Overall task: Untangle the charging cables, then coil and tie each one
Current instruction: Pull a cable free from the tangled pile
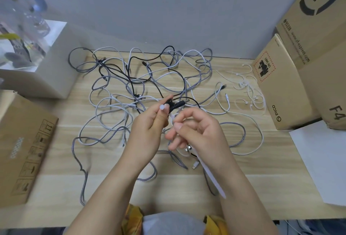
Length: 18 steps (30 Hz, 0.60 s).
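A tangle of grey, white and black charging cables [142, 85] spreads over the wooden table [56, 152]. Above its near middle, my left hand [149, 128] pinches a folded black cable [177, 103] together with the head of a white zip tie [162, 107]. My right hand [198, 131] pinches the tie's strap just below the bundle. The strap's long tail [213, 176] trails down past my right wrist. Part of the tie is hidden between my fingers.
Loose white zip ties [249, 88] lie at the right by stacked cardboard boxes [292, 77]. A white box [50, 66] holding a clear bag stands at the back left, a flat cardboard box [24, 146] at the near left, white paper [322, 159] at the right edge.
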{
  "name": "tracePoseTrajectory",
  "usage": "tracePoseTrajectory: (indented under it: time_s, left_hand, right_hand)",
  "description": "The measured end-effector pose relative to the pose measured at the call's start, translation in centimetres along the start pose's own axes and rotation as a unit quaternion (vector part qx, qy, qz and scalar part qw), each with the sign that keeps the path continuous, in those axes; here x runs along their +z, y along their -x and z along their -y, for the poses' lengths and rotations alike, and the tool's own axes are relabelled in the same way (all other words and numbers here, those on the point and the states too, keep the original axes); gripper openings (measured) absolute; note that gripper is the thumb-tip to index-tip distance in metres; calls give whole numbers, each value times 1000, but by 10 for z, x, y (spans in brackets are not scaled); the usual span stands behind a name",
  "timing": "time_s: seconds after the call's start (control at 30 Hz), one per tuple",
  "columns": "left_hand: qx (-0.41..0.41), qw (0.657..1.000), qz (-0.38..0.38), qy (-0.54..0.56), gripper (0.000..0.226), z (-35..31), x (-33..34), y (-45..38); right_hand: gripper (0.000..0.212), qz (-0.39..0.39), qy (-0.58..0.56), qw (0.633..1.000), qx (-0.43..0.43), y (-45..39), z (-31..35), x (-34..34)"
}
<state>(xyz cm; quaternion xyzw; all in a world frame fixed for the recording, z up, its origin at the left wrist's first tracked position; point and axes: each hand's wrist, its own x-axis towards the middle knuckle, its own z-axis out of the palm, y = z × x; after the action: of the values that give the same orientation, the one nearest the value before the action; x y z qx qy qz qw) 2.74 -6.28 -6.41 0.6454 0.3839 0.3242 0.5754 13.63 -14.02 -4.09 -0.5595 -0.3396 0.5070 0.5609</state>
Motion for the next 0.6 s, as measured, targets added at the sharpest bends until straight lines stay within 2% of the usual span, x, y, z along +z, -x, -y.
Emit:
tracePoseTrajectory:
  time_s: [0.1,0.2,0.3,0.37,0.5,0.6]
  left_hand:
    - [-11,1000,-1,-6,25,1,-2,-3]
    - [-41,999,-1,23,25,3,-2,-5]
    - [-51,998,-1,35,24,5,-1,-3]
    - [-55,997,-7,46,25,6,-1,-3]
    - [-62,996,-19,55,30,7,-1,-5]
    - [-63,995,-40,66,30,3,-3,-6]
  right_hand:
    - [24,57,6,997,-57,1,0,-2]
    - [44,62,38,988,-136,2,-2,-1]
    - [43,23,79,978,-192,0,-3,-2]
    - [41,19,65,974,-214,-1,-3,-3]
    - [29,68,-90,971,-212,1,-4,5]
    - [23,77,-147,971,-172,3,-2,12]
